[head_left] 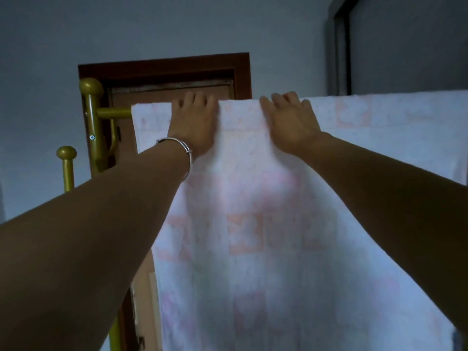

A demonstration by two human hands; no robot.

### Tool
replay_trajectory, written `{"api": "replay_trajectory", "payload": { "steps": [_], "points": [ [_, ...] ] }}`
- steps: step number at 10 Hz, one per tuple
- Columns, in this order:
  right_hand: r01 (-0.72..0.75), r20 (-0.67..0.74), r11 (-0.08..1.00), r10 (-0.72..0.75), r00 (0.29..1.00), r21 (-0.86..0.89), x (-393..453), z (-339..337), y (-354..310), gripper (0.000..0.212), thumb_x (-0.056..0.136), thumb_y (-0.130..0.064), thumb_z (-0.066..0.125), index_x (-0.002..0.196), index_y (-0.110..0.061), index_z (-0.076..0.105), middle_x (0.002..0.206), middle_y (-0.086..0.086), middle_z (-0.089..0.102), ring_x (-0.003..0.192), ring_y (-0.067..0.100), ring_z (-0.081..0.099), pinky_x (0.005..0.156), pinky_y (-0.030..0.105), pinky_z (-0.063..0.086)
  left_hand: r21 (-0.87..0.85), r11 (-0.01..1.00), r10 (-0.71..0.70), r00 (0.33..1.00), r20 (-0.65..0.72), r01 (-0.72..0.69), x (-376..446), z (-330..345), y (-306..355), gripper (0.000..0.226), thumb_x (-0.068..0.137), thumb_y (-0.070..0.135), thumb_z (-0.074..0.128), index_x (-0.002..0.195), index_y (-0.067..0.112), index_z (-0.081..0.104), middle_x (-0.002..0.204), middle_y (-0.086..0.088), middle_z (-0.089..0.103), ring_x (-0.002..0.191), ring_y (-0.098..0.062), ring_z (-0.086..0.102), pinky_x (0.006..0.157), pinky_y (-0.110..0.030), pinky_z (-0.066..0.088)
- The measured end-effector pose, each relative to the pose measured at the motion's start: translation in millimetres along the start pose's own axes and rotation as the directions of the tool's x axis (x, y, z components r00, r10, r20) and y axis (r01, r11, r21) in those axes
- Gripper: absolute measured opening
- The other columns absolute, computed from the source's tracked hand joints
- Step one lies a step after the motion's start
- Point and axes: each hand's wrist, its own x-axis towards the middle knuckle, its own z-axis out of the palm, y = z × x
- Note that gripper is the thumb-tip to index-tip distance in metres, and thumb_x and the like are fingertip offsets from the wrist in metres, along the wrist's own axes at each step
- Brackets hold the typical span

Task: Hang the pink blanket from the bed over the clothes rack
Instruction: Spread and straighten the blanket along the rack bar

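1. The pink blanket (266,224) hangs over the top bar of the clothes rack (91,117). Its upper fold runs level from the rack's gold post on the left across to the right edge of the view, and the near layer falls straight down in front of you.
2. Your left hand (193,125) lies palm-down on the blanket's top fold, near its left end. Its fingers (200,98) curl over the fold to the far side, so the cloth sits under the palm and the fingertips are hidden behind it.
3. Your right hand (291,122) lies flat on the same fold, just beside the left hand. Its fingers (281,98) are spread narrowly and bent over the top edge; a slight pucker of cloth shows below the palm.
4. Whether either hand pinches the cloth or only presses on it cannot be told.
5. A silver bangle (186,153) circles your left wrist.
6. A brown door frame (164,64) stands behind the rack against a grey wall (50,41).
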Motion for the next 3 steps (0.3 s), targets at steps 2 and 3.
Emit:
{"api": "replay_trajectory", "payload": {
  "steps": [2,3],
  "points": [
    [-0.002,0.162,1.000,0.003,0.987,-0.009,-31.2,-11.9,18.3,0.066,0.088,-0.017,0.051,0.147,-0.021,0.020,0.157,0.011,0.019,0.140,0.034,0.024,0.111,0.049,0.024,-0.067,0.998,0.019,1.000,0.006,-0.019,-16.1,-5.5,35.7,0.048,0.078,0.003,0.050,0.125,0.004,0.043,0.131,-0.019,0.045,0.121,-0.037,0.040,0.098,-0.050,0.034],
    [-0.010,0.181,1.000,0.005,0.983,0.027,-49.6,-18.7,28.1,0.060,0.090,-0.027,0.050,0.145,-0.021,0.026,0.152,0.011,0.031,0.134,0.034,0.033,0.107,0.048,0.027,-0.166,0.985,0.039,0.999,0.006,-0.037,-29.8,-1.8,52.8,0.049,0.081,0.009,0.052,0.128,0.007,0.041,0.136,-0.016,0.042,0.123,-0.035,0.039,0.100,-0.047,0.032]
  ]
}}
